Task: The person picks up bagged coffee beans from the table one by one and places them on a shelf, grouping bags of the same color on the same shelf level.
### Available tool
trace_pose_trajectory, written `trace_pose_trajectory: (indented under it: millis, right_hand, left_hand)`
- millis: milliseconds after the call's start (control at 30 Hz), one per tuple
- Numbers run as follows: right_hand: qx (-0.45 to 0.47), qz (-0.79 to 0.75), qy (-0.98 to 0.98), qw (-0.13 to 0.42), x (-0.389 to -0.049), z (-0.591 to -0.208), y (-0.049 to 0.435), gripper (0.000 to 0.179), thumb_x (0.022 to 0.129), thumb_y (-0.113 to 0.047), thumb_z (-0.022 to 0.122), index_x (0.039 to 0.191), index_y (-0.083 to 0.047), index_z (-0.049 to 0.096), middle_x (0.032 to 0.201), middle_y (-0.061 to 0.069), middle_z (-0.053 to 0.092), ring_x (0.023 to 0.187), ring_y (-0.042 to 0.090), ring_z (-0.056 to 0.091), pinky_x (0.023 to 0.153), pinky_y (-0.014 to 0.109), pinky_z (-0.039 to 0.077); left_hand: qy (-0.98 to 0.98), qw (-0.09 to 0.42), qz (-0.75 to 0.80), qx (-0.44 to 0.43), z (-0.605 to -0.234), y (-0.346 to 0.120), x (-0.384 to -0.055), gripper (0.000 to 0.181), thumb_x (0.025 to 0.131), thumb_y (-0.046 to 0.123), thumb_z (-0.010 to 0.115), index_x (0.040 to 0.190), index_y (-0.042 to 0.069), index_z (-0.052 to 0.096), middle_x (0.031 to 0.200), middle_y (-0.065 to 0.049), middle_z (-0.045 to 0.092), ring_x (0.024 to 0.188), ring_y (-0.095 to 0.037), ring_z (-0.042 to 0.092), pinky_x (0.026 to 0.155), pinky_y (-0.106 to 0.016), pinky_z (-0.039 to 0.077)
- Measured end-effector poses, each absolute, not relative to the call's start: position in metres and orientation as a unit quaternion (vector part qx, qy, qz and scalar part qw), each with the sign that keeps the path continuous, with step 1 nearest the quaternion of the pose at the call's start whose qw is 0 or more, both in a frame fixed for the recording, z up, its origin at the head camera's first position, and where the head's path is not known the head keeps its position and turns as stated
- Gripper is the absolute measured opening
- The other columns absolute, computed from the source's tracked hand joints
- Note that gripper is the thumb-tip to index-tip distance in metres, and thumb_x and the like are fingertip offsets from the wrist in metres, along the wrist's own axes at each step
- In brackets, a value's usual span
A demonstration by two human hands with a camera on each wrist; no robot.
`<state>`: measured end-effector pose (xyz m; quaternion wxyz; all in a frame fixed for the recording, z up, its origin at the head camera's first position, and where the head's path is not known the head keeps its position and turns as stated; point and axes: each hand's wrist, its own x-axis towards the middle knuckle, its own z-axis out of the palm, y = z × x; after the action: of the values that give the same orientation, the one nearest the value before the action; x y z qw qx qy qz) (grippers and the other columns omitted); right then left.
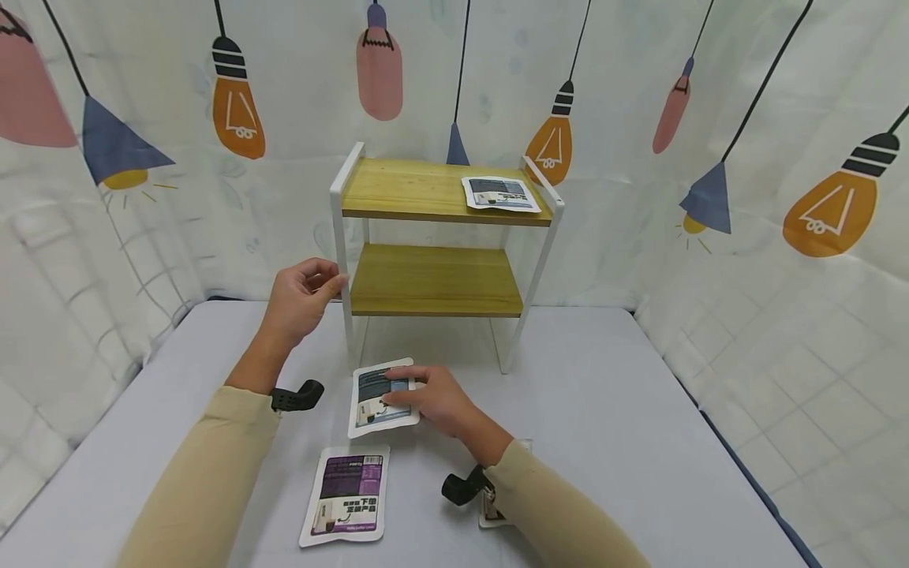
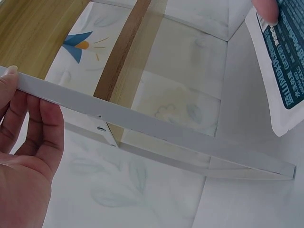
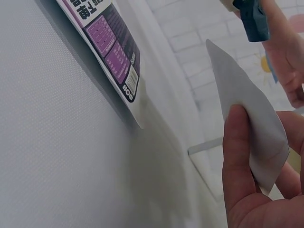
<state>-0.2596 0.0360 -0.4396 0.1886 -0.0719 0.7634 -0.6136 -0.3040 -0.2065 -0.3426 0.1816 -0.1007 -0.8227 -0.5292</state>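
Right grip pinches a pouch bearing white lettering.

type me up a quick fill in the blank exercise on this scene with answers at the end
1. The left hand holds a rack frame coloured ____.
2. That frame carries ____ wooden shelves.
3. The flat packet between the sleeves has a mostly ____ label.
4. The held packet is in the person's ____ hand.

Answers: white; two; purple; right
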Motion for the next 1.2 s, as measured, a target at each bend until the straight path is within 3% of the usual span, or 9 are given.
trace_pose_trajectory:
  millis: [233,533,1000,1200]
  right_hand:
    - [-0.070,-0.636,0.742,0.201,-0.256,-0.434,0.039,0.036,0.083,-0.013,0.086,0.116,-0.025,0.079,0.141,0.006,0.058,0.092,0.017,0.071,0.076,0.027,0.061]
    - [-0.071,-0.648,0.731,0.205,-0.252,-0.420,0.042,0.038,0.083,-0.010,0.085,0.117,-0.024,0.079,0.138,0.006,0.059,0.095,0.019,0.070,0.079,0.028,0.061]
    - [-0.083,-0.662,0.712,0.219,-0.250,-0.406,0.051,0.043,0.083,-0.006,0.084,0.122,-0.023,0.077,0.137,0.008,0.058,0.096,0.023,0.072,0.083,0.031,0.063]
    - [-0.091,-0.669,0.703,0.223,-0.249,-0.397,0.055,0.047,0.084,-0.004,0.083,0.127,-0.020,0.074,0.140,0.012,0.057,0.100,0.024,0.070,0.088,0.035,0.062]
  left_hand:
    - [-0.824,0.184,-0.525,-0.101,-0.344,-0.206,-0.303,0.036,0.101,0.036,0.065,0.116,0.003,0.067,0.109,-0.008,0.065,0.102,-0.011,0.066,0.087,-0.014,0.056]
    - [-0.830,0.184,-0.519,-0.094,-0.343,-0.207,-0.301,0.038,0.101,0.038,0.064,0.118,0.004,0.067,0.112,-0.008,0.066,0.104,-0.014,0.066,0.091,-0.021,0.058]
    - [-0.827,0.185,-0.522,-0.096,-0.344,-0.207,-0.304,0.038,0.101,0.038,0.065,0.117,0.004,0.067,0.111,-0.006,0.065,0.104,-0.012,0.066,0.091,-0.019,0.057]
    - [-0.821,0.192,-0.526,-0.107,-0.345,-0.207,-0.306,0.036,0.101,0.034,0.066,0.116,0.002,0.067,0.109,-0.006,0.065,0.102,-0.010,0.066,0.086,-0.013,0.055]
